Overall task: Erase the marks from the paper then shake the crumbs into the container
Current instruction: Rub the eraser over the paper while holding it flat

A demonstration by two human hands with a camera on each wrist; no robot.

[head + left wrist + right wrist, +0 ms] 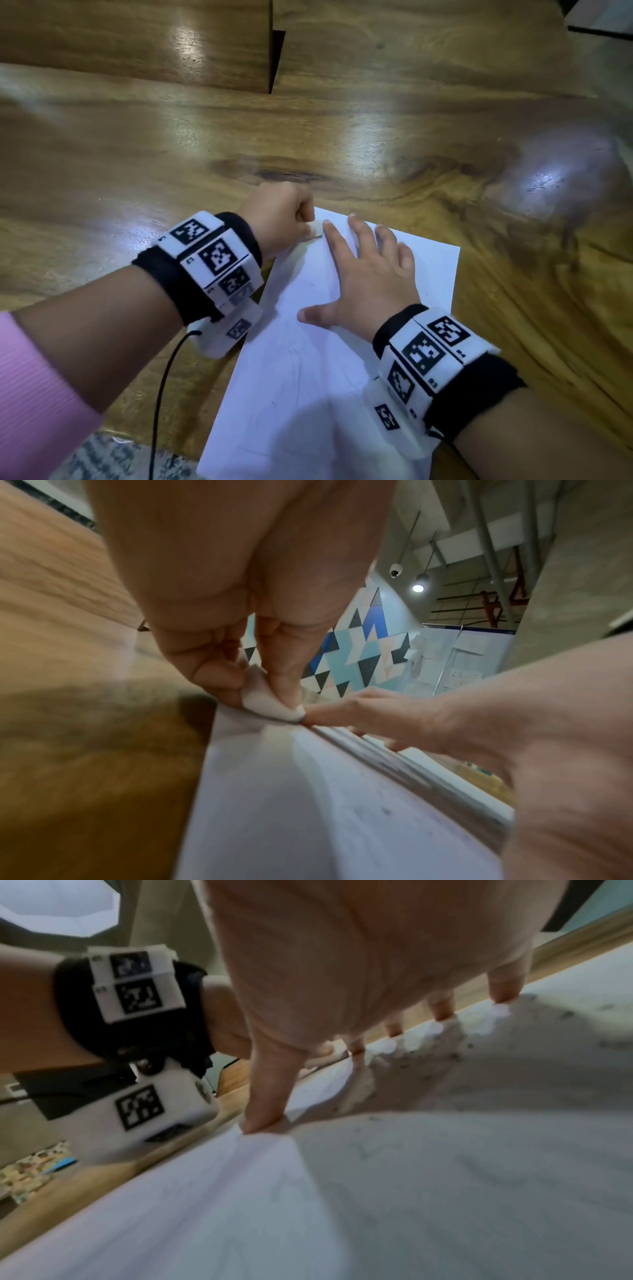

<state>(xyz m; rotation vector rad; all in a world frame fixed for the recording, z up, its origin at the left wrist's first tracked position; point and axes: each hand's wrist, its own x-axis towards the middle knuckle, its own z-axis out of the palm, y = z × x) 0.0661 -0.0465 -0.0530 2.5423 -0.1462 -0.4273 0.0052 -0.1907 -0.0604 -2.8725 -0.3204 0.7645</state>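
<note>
A white sheet of paper (308, 377) lies on the wooden table with faint pencil marks on it. My left hand (281, 219) pinches a small white eraser (315, 230) and presses it on the paper's far left corner. The left wrist view shows the eraser (270, 699) between thumb and fingers, its edge on the paper (308, 818). My right hand (363, 270) lies flat with spread fingers on the far half of the sheet. In the right wrist view its fingertips (260, 1123) press the paper (411, 1191), which carries dark eraser crumbs (428, 1053).
The glossy wooden table (342, 144) stretches beyond the paper. A raised wooden block (137, 41) stands at the far left. A patterned rug (113, 459) shows past the near table edge. No container is in view.
</note>
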